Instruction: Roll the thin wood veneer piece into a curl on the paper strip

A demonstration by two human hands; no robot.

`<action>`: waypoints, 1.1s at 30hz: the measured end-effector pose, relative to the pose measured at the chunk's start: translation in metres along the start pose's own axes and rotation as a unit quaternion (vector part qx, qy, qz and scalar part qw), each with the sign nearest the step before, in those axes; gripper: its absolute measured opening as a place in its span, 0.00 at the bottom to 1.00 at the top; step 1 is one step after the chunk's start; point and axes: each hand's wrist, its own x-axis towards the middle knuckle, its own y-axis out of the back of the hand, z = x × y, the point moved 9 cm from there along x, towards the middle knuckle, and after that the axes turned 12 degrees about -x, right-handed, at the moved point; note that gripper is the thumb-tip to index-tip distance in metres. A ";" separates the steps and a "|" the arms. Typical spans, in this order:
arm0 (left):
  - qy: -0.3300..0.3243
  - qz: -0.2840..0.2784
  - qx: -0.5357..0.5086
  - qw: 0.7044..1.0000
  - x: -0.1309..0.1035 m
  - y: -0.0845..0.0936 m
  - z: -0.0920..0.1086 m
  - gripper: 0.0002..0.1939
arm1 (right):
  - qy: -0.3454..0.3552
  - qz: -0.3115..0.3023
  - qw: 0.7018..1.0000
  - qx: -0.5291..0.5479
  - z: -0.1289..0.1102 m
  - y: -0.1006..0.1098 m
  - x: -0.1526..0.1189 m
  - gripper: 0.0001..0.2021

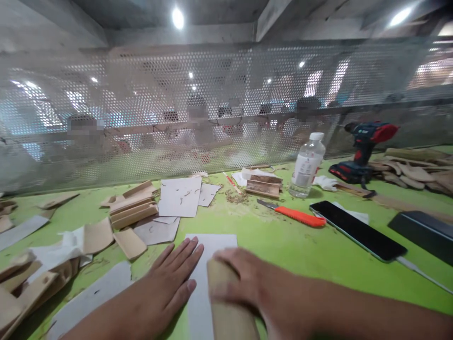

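A white sheet (215, 241) lies on the green table at the front middle. My left hand (173, 278) rests flat across the sheet's left edge, fingers stretched out and holding nothing. Wrapped over a pale, curved bamboo piece (231, 316) is my right hand (247, 278), slightly smeared by motion. That piece lies lengthwise over the right part of the sheet, its lower end cut off by the frame. Its underside is hidden, so whether it presses on the sheet I cannot tell.
An orange utility knife (300, 216), phone (357, 231), water bottle (307, 165) and cordless drill (366, 148) stand or lie to the right. Bamboo pieces (132, 208) and loose sheets (180, 196) cover the left. Behind rises a perforated screen (230, 89), with people beyond it.
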 end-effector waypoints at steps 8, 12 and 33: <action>0.014 -0.027 -0.017 0.999 0.000 -0.003 -0.004 0.32 | -0.034 0.038 0.998 -0.023 0.004 0.009 -0.004 0.51; 0.018 -0.043 -0.025 0.999 0.001 -0.003 -0.003 0.31 | -0.075 0.043 0.996 -0.027 0.009 0.012 -0.007 0.52; 0.039 -0.066 -0.027 0.997 0.003 -0.006 -0.002 0.32 | -0.038 0.118 0.986 -0.107 -0.003 0.032 -0.005 0.37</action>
